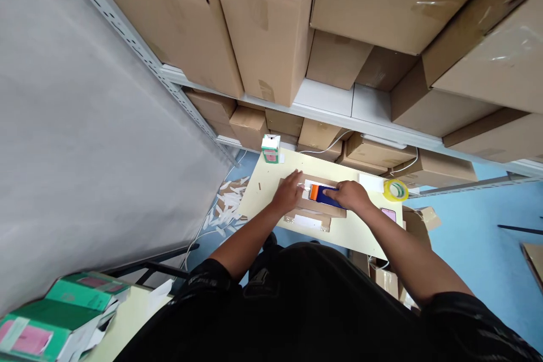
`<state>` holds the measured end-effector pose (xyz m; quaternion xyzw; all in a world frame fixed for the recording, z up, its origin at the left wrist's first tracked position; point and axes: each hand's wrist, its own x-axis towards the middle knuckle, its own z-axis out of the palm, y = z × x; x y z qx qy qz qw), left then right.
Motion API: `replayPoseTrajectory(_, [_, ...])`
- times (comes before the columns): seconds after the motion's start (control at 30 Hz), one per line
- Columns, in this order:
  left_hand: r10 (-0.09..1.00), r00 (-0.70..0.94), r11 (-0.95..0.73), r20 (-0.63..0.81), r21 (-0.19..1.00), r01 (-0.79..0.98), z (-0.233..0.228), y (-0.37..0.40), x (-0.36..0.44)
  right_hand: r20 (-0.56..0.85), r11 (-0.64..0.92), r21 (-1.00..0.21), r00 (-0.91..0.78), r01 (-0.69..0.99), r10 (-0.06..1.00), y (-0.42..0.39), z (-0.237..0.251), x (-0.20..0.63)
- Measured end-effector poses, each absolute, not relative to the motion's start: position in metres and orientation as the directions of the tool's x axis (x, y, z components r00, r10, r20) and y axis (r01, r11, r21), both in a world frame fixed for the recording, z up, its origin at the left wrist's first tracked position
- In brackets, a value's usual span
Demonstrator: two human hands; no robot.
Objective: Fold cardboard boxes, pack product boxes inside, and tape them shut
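Note:
A flat piece of brown cardboard [326,212], seemingly a carton, lies on the pale table with a white sheet or label on its middle. My right hand [352,196] is closed on a flat dark blue tool with an orange end [314,192], scraper-like, resting over the white patch. On the cardboard's left end lies my left hand [288,193], fingers stretched out and thumb apart, near a shiny clear bit beside the orange end. Closer to my body is a second cardboard piece [291,219] with a white label and clear tape.
A green and white box [270,149] stands at the table's [360,235] far left corner. To the right are a yellow tape roll [396,190], a white paper [371,182] and a pink-screened phone-like object [388,214]. Shelves of cartons [263,28] rise ahead; white strips [229,203] litter the floor.

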<state>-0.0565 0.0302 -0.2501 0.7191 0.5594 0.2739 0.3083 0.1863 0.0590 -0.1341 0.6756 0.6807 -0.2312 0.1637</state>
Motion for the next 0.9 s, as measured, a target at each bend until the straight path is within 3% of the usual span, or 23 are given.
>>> replayPoseTrajectory(0.07, [0.949, 0.314, -0.247, 0.026, 0.682, 0.689, -0.251, 0.026, -0.043, -0.534, -0.017, -0.090, -0.033, 0.996, 0.845, 0.059, -0.133, 0.184])
replayPoseTrajectory(0.23, [0.932, 0.363, -0.312, -0.009, 0.494, 0.812, -0.260, 0.022, -0.036, -0.547, -0.007, -0.085, -0.040, 0.996, 0.836, 0.064, -0.129, 0.180])
replayPoseTrajectory(0.43, [0.912, 0.404, -0.354, -0.068, 0.367, 0.860, -0.262, 0.025, -0.041, -0.567, -0.014, -0.089, -0.039, 0.996, 0.822, 0.070, -0.130, 0.184])
replayPoseTrajectory(0.9, [0.916, 0.349, -0.286, -0.197, 0.290, 0.913, -0.262, 0.030, -0.030, -0.560, -0.020, -0.138, -0.061, 0.990, 0.826, 0.068, -0.131, 0.194])
